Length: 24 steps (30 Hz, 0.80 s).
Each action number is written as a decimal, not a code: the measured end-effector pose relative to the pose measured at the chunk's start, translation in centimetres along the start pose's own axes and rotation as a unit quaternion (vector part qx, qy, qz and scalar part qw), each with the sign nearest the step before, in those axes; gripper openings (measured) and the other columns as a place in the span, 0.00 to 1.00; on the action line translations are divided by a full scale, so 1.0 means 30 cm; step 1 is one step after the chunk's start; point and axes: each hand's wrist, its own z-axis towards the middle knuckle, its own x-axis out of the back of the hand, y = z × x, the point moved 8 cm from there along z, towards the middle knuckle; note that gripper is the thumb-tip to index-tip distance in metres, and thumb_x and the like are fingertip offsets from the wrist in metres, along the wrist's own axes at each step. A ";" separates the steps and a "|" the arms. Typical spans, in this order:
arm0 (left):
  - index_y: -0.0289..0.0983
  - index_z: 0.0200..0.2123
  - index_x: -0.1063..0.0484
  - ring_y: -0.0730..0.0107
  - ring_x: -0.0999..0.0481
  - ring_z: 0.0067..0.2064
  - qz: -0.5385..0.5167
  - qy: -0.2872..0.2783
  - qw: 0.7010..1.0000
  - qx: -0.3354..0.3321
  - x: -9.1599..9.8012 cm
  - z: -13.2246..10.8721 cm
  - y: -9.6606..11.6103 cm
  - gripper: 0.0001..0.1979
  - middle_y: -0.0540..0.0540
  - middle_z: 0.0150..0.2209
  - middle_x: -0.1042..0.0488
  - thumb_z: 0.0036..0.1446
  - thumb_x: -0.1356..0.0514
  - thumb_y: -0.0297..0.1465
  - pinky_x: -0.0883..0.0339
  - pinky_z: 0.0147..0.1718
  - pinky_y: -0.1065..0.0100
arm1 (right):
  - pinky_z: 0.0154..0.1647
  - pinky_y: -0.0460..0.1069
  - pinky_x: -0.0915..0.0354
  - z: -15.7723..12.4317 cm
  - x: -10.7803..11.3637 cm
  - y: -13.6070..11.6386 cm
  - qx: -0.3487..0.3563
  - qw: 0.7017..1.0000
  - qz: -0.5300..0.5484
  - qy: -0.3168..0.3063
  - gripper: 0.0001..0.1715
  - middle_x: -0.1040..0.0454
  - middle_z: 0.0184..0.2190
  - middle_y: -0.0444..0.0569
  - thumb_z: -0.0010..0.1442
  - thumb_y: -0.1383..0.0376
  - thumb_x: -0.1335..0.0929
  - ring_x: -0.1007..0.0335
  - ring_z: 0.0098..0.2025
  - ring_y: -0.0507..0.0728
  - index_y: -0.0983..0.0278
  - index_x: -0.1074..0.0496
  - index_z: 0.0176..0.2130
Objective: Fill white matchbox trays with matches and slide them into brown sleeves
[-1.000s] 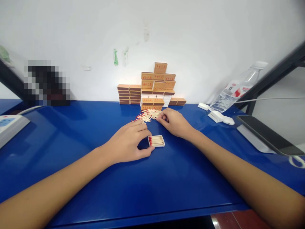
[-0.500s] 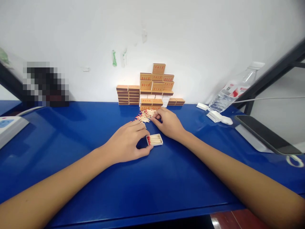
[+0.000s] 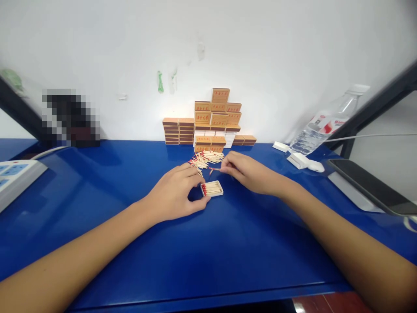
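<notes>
A small white matchbox tray (image 3: 213,189) lies on the blue table with a row of red-headed matches inside. My left hand (image 3: 177,191) grips its left end between thumb and fingers. To the upper right of the tray, my right hand (image 3: 246,171) pinches a match (image 3: 215,169), its red head pointing left; whether more than one is pinched I cannot tell. Behind both hands a loose pile of matches (image 3: 208,158) is spread on the table. Beyond the pile, closed matchboxes (image 3: 203,117) are stacked against the wall.
On the right stand a tilted water bottle (image 3: 321,126), small white boxes (image 3: 298,160) and a phone (image 3: 371,184) leaning on a white block. At the left edge sits a power strip (image 3: 22,178). A pixelated dark object (image 3: 73,119) rests by the wall.
My right hand has drawn back from the pile toward the right, with a match now showing in its fingertips. My left hand stays at the tray. The view has shifted slightly.
</notes>
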 end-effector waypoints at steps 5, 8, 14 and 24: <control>0.36 0.39 0.23 0.61 0.27 0.40 0.000 -0.003 1.000 0.015 0.002 0.000 -0.008 0.08 0.46 0.36 0.22 0.62 0.35 0.36 0.29 0.43 0.59 | 0.40 0.51 0.40 -0.041 -0.002 -0.091 0.022 0.995 0.047 -0.080 0.15 0.29 0.38 0.48 0.75 0.57 0.38 0.36 0.38 0.56 0.61 0.32 0.39; 0.36 0.39 0.23 0.61 0.27 0.40 0.003 -0.006 1.000 0.020 0.001 0.000 -0.009 0.09 0.46 0.37 0.22 0.61 0.34 0.36 0.29 0.43 0.58 | 0.41 0.51 0.39 -0.047 -0.009 -0.126 0.022 0.993 0.052 -0.099 0.14 0.28 0.39 0.49 0.76 0.58 0.38 0.35 0.39 0.56 0.61 0.32 0.39; 0.36 0.40 0.23 0.62 0.27 0.41 0.000 -0.006 1.000 0.007 -0.001 0.002 -0.001 0.09 0.47 0.37 0.22 0.61 0.34 0.36 0.29 0.44 0.59 | 0.41 0.52 0.38 -0.050 -0.021 -0.124 0.014 0.994 0.024 -0.106 0.10 0.28 0.41 0.49 0.75 0.61 0.37 0.34 0.40 0.56 0.62 0.32 0.40; 0.36 0.38 0.24 0.62 0.27 0.40 0.007 -0.008 1.000 -0.005 0.001 0.001 0.003 0.09 0.47 0.36 0.23 0.62 0.35 0.36 0.29 0.43 0.59 | 0.42 0.51 0.37 -0.051 -0.036 -0.133 0.026 0.994 0.021 -0.104 0.09 0.27 0.42 0.49 0.75 0.61 0.36 0.32 0.41 0.56 0.62 0.31 0.41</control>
